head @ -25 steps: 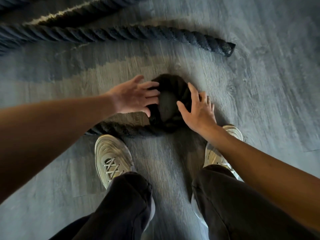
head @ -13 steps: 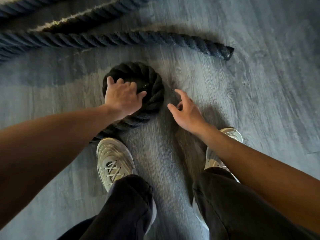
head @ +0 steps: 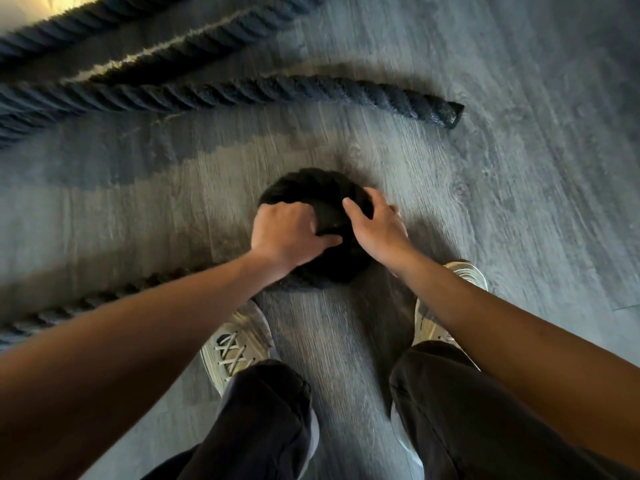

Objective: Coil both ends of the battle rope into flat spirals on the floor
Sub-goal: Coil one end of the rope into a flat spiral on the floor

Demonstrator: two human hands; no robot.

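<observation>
At 10 o'clock of the view, 3 runs of the dark twisted battle rope (head: 173,95) lie side by side on the grey wood-grain floor (head: 554,202), running out of frame at the left edge. Lower, at 8 o'clock, another length of rope (head: 79,308) comes in from the left edge and runs toward the centre, where it passes under the left forearm and joins the coil (head: 311,188). This coil is a small, tight, dark round lying on the floor just above the view's centre, between and just ahead of the 2 shoes. The left hand (head: 287,233) grips the coil at its 8 o'clock side, fingers curled over the rope and thumb stretched along the near edge toward 3 o'clock. The right hand (head: 377,230) lies on the coil's 4 o'clock side, thumb up on top, fingers bent down over the right rim. Motion blur hides the winding of the coil. The pale left shoe (head: 239,341) stands at 6 o'clock of the coil, the right shoe (head: 464,271) at 4 o'clock, with dark trousers (head: 263,410) at the bottom edge. The rope's other end, a capped end (head: 446,114), lies loose at 1 o'clock, well apart from the coil. Bare floor spreads from 12 to 4 o'clock, out to the right edge.
</observation>
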